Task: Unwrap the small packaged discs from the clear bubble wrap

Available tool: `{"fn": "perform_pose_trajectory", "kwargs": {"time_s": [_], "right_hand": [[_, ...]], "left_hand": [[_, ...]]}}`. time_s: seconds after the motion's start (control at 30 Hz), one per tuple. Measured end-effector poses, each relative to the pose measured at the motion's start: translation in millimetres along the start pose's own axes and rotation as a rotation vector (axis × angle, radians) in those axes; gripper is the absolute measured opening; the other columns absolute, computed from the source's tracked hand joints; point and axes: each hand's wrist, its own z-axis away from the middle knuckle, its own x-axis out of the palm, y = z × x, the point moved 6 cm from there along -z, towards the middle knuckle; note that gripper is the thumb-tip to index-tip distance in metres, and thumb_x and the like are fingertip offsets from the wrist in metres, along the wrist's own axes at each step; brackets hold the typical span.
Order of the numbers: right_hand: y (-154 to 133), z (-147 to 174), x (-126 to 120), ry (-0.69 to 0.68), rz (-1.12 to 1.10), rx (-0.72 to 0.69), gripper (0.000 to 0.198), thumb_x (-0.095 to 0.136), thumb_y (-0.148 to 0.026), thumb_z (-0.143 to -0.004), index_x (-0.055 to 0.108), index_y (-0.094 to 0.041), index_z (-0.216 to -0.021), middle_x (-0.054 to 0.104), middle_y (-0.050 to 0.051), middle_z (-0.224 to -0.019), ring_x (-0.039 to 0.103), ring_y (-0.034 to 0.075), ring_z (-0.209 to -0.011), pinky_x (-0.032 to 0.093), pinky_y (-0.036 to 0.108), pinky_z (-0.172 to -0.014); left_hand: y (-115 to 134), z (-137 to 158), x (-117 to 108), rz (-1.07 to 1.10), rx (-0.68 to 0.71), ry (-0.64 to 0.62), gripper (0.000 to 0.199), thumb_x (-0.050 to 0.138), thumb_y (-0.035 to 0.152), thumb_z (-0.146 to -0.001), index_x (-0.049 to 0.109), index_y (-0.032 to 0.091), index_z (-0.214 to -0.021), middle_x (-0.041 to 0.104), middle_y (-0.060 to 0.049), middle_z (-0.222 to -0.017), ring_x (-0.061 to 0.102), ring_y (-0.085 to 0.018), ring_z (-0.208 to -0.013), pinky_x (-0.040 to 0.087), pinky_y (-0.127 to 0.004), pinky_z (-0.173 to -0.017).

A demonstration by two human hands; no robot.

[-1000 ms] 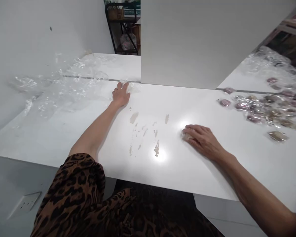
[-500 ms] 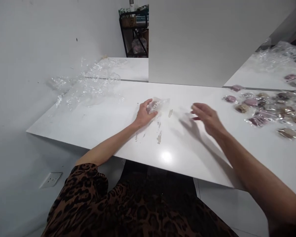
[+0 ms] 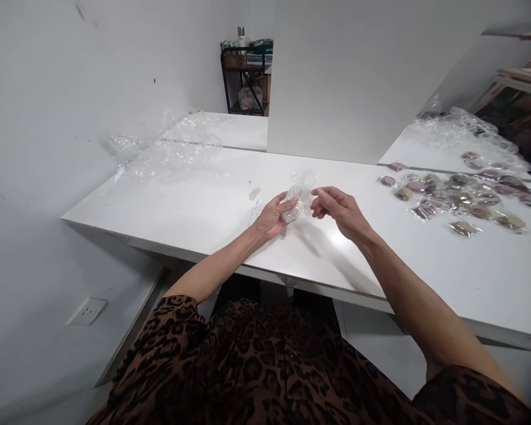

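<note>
My left hand (image 3: 272, 221) is closed round a small, crinkled clear plastic bag (image 3: 297, 203), with the thumb lying across its front. The bag is raised a little over the white table (image 3: 194, 221), and something pale shows near the thumb, too small to name. At the bag's right edge, my right hand (image 3: 338, 211) has its fingers curled in and appears to pinch the film. Several small wrapped pieces, pink, tan and dark, lie to the right, among them a tan packet (image 3: 464, 228).
A heap of loose clear plastic bags (image 3: 177, 150) lies at the left by the wall. An upright grey-white panel (image 3: 327, 77) stands at the table's back edge. Beyond it are a black shelf rack (image 3: 243, 71) and more clear plastic (image 3: 464, 133). A wall socket (image 3: 87, 311) sits low left.
My left hand has lifted the bag off the table and turned it. My right hand has come in from the right to the bag's edge. The camera view has shifted.
</note>
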Motion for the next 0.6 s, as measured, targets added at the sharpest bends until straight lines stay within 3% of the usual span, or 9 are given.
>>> {"fn": "perform_pose_trajectory", "kwargs": {"time_s": [0.07,0.13,0.2,0.27,0.33,0.47,0.6], "right_hand": [[5,7,5,-0.13,0.064,0.068,0.065,0.084,-0.066,-0.072,0.064,-0.021,-0.114,0.07,0.002,-0.079,0.064,0.014,-0.063,0.052,0.029,-0.059],[11,14,6,-0.16,0.108,0.093,0.063,0.089,-0.064,-0.065,0.065,-0.02,-0.103,0.068,0.001,-0.072,0.063,0.014,-0.061,0.054,0.03,-0.06],[14,20,4,-0.092,0.14,0.07,0.058,0.09,-0.066,-0.062,0.063,-0.018,-0.083,0.063,0.0,-0.064,0.061,0.014,-0.058,0.055,0.031,-0.059],[14,26,0,0.003,0.174,0.024,0.059,0.086,-0.07,-0.063,0.061,-0.019,-0.075,0.061,0.001,-0.06,0.059,0.014,-0.055,0.054,0.031,-0.056],[7,31,-7,0.119,0.256,-0.064,0.057,0.082,-0.072,-0.068,0.063,-0.019,-0.076,0.063,0.002,-0.062,0.06,0.015,-0.057,0.055,0.033,-0.058],[-24,41,-22,0.385,0.547,-0.371,0.046,0.072,-0.067,-0.084,0.069,-0.021,-0.086,0.072,0.004,-0.078,0.068,0.019,-0.069,0.059,0.036,-0.069],[-47,57,-23,0.527,0.624,-0.6,0.032,0.067,-0.056,-0.093,0.07,-0.024,-0.097,0.076,0.004,-0.093,0.072,0.019,-0.08,0.062,0.037,-0.077]], "left_hand": [[0,5,5,0.039,-0.022,-0.047,0.041,0.087,0.014,-0.07,0.066,0.016,-0.105,0.07,-0.001,-0.088,0.064,-0.01,-0.072,0.05,-0.025,-0.072],[-1,9,6,0.06,-0.024,-0.057,0.041,0.086,0.012,-0.07,0.066,0.015,-0.106,0.071,-0.001,-0.088,0.065,-0.01,-0.072,0.049,-0.025,-0.073],[-2,11,4,0.094,0.001,-0.003,0.043,0.084,0.008,-0.07,0.064,0.017,-0.107,0.072,0.0,-0.089,0.065,-0.01,-0.074,0.049,-0.025,-0.075],[-4,12,1,0.129,0.032,0.073,0.046,0.083,0.004,-0.069,0.061,0.019,-0.107,0.073,0.0,-0.089,0.066,-0.01,-0.075,0.049,-0.024,-0.077],[-7,12,1,0.151,0.043,0.103,0.048,0.083,0.003,-0.069,0.059,0.021,-0.107,0.073,0.001,-0.091,0.066,-0.011,-0.077,0.049,-0.025,-0.079],[-15,11,3,0.175,0.021,0.116,0.044,0.084,0.007,-0.073,0.062,0.023,-0.107,0.072,0.002,-0.094,0.067,-0.012,-0.079,0.052,-0.03,-0.082],[-14,13,1,0.369,0.024,0.248,0.029,0.079,0.018,-0.083,0.062,0.023,-0.106,0.069,-0.002,-0.094,0.069,-0.014,-0.082,0.057,-0.034,-0.086]]}}
